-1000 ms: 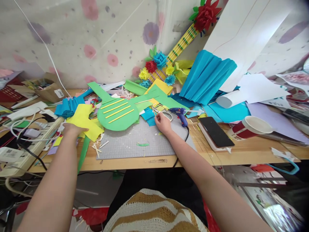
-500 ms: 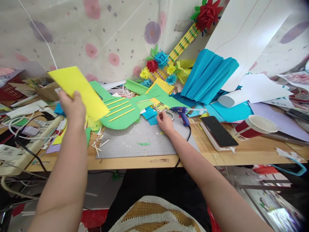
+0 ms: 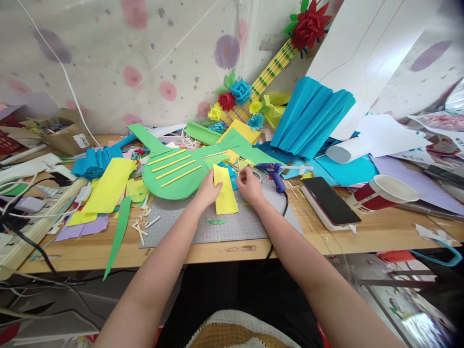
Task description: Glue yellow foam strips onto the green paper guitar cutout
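Left hand: the left hand (image 3: 207,189) is closed on the upper left edge of a yellow paper strip (image 3: 226,197), thumb on top.
Right hand: the right hand (image 3: 250,186) is just right of the strip's top end with its fingers curled in; whether they grip anything cannot be made out.
Strip: it lies lengthwise on the grey cutting mat (image 3: 203,227), its upper end against the green paper guitar (image 3: 174,173).
Guitar: flat on the table, with four yellow strips across its body and its neck pointing to the far left.
Right of the hands: a blue glue gun (image 3: 272,172) is just beyond the right hand; farther right are a dark smartphone (image 3: 329,193) and a red paper cup (image 3: 380,192) on its side.
Left of the mat: a larger yellow sheet (image 3: 107,186) among paper scraps on the wooden table (image 3: 380,233).
Backdrop: a blue pleated paper fan (image 3: 311,113) leans at the wall.
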`<state>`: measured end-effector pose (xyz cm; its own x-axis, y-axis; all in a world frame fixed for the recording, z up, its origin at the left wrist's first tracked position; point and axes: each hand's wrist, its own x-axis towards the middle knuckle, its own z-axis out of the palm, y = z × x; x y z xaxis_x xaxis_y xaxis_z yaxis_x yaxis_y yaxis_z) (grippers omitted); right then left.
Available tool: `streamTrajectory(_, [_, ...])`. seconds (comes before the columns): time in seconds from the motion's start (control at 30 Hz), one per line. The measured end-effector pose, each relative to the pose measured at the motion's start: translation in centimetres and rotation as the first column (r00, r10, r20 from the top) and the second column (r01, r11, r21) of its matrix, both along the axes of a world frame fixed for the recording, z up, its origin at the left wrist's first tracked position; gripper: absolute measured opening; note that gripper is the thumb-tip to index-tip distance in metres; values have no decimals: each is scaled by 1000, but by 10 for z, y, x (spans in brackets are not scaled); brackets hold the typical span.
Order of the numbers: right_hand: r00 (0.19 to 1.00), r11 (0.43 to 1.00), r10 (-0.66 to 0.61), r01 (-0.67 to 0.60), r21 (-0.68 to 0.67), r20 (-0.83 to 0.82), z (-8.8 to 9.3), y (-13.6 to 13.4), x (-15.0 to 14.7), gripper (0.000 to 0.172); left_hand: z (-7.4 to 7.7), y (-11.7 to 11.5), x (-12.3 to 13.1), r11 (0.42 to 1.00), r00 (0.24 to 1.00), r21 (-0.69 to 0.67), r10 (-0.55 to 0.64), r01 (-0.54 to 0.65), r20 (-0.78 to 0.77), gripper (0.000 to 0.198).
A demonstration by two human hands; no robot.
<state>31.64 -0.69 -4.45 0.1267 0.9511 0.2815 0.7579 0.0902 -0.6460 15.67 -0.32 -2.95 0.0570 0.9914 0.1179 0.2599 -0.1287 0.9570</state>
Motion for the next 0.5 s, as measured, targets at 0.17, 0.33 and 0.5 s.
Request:
streamTrajectory(0.17, [1000,999,11,-11,-32,-9,2,-3,1,22,56,-3,-70,927,921,299,305,-228,-241,25])
streamTrajectory(0.33, [1000,999,15,-16,-43,-27,3,-4,3,21,68,30,-196,781,535,317,607,-538,-588,20])
streamTrajectory(0.5, [999,999,33,-33,-40,-9,1,-3,2,21,43,48,-236,934,555,-96,120,-345,-823,15])
